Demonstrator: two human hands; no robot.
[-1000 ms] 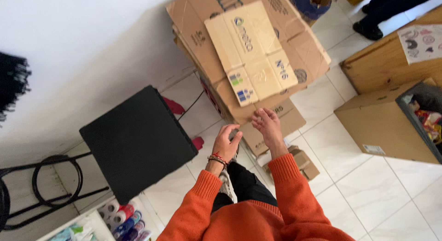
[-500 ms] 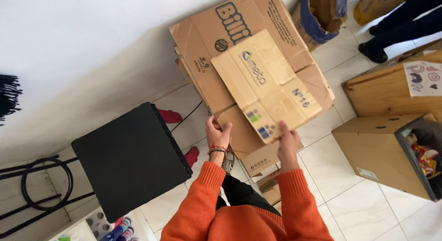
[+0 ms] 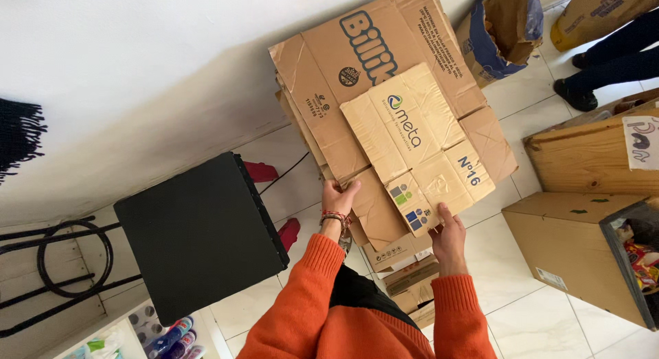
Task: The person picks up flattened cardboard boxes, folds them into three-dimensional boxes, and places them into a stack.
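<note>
The left hand (image 3: 338,198) is closed on the lower edge of a stack of flattened cardboard boxes (image 3: 384,132), while the right hand (image 3: 447,237) grips the small top sheet (image 3: 415,149). The stack is leaned against a white wall (image 3: 123,71), beside a black stool (image 3: 195,235), above white floor tiles (image 3: 542,311).

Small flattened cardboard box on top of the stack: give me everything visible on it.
The small flattened box is pale brown corrugated cardboard, creased, with flaps folded flat. It carries a printed logo, dark lettering and small coloured squares near its lower edge. It lies tilted on top of a larger flattened cardboard sheet that leans toward the white wall. The right hand holds its lower edge; the left hand grips the cardboard beneath, at the stack's left edge.
</note>
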